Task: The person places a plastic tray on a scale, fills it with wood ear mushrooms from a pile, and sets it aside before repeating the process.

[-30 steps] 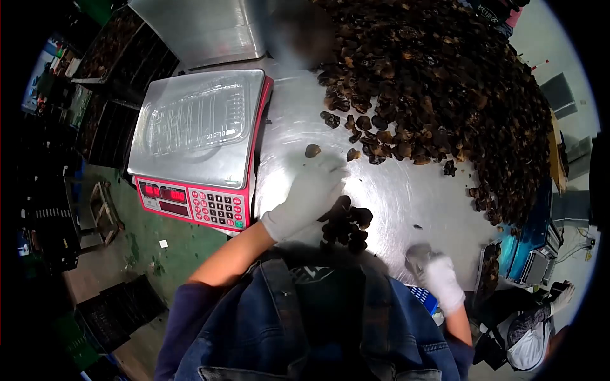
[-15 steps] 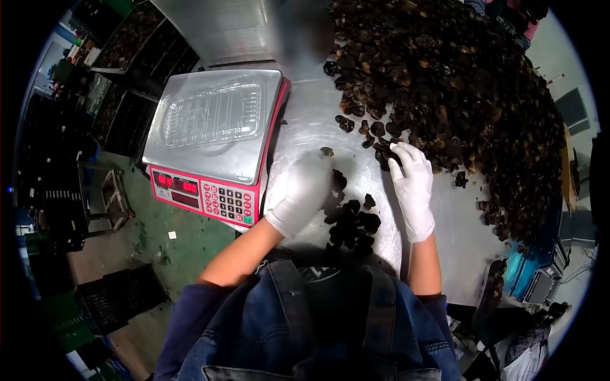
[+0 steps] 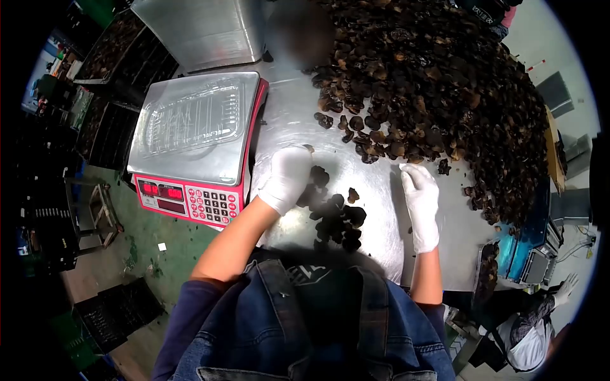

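My left hand, in a white glove, rests knuckles up at the upper left edge of a small heap of dark dried mushrooms on the steel table. Its fingers curl down over the nearest pieces, and I cannot see whether they grip any. To the right of that heap, my gloved right hand lies flat and empty on the table. Its fingertips point at the big mushroom pile. A red-fronted scale stands to the left with a clear plastic tray on its pan.
The big pile covers the far and right side of the table. A steel box stands behind the scale. Dark crates line the left over a green floor. Another person crouches at lower right by a blue crate.
My right hand came up from the table's near edge to the big pile, then drew back a little. My left hand slid from over the small heap to its upper left edge.
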Demonstrator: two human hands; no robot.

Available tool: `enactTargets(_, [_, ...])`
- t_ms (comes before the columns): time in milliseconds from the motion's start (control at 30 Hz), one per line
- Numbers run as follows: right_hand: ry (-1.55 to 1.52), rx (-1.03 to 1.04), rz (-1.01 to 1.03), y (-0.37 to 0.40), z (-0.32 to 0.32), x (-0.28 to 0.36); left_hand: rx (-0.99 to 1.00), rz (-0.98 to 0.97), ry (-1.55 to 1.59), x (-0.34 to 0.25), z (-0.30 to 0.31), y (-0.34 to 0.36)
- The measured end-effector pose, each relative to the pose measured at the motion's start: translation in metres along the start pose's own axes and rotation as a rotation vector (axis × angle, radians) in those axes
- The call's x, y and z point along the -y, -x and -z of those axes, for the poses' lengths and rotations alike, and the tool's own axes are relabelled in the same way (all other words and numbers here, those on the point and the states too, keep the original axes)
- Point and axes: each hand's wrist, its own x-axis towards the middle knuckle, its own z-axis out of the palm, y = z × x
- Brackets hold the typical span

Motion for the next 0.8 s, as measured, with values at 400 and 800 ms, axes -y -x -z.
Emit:
enactTargets(400, [-0.134,0.145,0.125,-0.072,-0.041,0.017,0.283,-0.134,0.158,-0.068,0.005,0.018])
enactTargets(800, [0.183,0.631,0.015,0.073,0.129,0.013,-0.337,-0.367,-0.234,-0.071,-0.079,-0.052])
